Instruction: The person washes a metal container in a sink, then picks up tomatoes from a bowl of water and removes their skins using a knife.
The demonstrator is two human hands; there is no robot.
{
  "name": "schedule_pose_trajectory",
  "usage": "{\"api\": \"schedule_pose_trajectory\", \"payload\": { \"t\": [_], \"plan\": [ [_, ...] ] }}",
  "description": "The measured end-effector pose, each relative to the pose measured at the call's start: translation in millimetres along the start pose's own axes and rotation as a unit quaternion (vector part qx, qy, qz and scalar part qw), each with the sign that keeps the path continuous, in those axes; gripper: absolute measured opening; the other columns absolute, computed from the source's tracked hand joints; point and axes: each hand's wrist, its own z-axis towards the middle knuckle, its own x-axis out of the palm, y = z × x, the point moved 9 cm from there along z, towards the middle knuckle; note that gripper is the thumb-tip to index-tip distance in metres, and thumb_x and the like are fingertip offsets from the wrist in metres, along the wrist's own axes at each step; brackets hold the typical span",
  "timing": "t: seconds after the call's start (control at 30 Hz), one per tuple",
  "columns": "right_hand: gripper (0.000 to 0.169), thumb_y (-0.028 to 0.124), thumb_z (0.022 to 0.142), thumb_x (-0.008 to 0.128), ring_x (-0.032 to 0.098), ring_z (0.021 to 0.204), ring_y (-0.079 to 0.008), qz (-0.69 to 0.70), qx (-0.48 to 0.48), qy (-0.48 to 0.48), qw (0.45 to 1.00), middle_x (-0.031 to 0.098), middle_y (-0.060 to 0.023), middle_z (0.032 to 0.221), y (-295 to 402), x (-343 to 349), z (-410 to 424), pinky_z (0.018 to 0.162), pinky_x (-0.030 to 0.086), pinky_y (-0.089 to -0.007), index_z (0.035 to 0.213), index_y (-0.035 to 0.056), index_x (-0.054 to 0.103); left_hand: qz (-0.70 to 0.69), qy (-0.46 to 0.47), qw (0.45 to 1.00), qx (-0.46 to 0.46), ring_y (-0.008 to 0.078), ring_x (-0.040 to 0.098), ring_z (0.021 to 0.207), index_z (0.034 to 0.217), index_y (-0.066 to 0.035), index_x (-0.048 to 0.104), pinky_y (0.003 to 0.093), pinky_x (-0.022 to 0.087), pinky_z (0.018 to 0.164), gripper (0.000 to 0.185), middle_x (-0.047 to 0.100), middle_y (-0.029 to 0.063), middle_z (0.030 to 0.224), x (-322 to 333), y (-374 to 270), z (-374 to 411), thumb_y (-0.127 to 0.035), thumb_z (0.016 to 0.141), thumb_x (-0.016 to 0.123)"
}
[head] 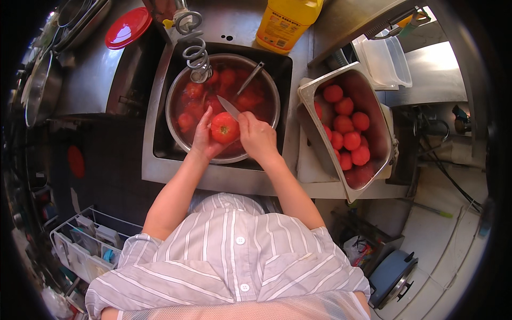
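Observation:
A red tomato (222, 125) rests in my left hand (205, 138), its stem end turned up toward me. My right hand (258, 136) grips a knife whose blade (228, 107) points up and to the left, just above the tomato. Whether the blade touches the skin I cannot tell. Below both hands stands a round metal basin (171, 120) in the sink, with tomatoes (194, 90) in reddish water. A metal utensil handle (251, 78) leans out of the basin. To the right, a deep steel pan (320, 132) holds several tomatoes (343, 124) that look peeled.
A coiled spring faucet (195, 52) hangs over the basin's back left. Behind the sink stands a yellow jug (286, 24) bearing writing. A red lid (129, 28) lies at the upper left. Clear plastic containers (386, 60) sit behind the pan. The sink's front rim (224, 180) is before my body.

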Motion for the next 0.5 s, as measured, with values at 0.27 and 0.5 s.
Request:
{"api": "schedule_pose_trajectory", "payload": {
  "t": [0.27, 0.5],
  "plan": [
    [0.032, 0.029, 0.088, 0.046, 0.058, 0.06, -0.0364, -0.048, -0.018, 0.034, 0.998, 0.058, -0.0173, 0.061, -19.5, -15.4, -12.7, 0.053, 0.045, -0.0462, 0.07, 0.0059, 0.058, 0.116, -0.036, 0.991, -0.048, 0.0239, 0.06, 0.087, 0.099, -0.013, 0.055, 0.0375, 0.05, 0.065, 0.038, 0.062, 0.0046, 0.092, -13.1, -13.7, -5.5, -0.047, 0.082, 0.055],
    [0.034, 0.035, 0.086, 0.048, 0.057, 0.063, -0.0386, 0.083, -0.005, 0.049, 0.995, 0.058, -0.0194, 0.063, -9.4, 9.4, -9.6, 0.057, 0.045, -0.0462, 0.073, 0.0059, 0.06, 0.141, -0.054, 0.989, -0.009, 0.0238, 0.058, 0.093, 0.105, -0.011, 0.055, 0.0421, 0.048, 0.075, 0.04, 0.06, 0.0051, 0.101, -22.8, -6.0, 1.6, -0.045, 0.087, 0.046]
  ]
}}
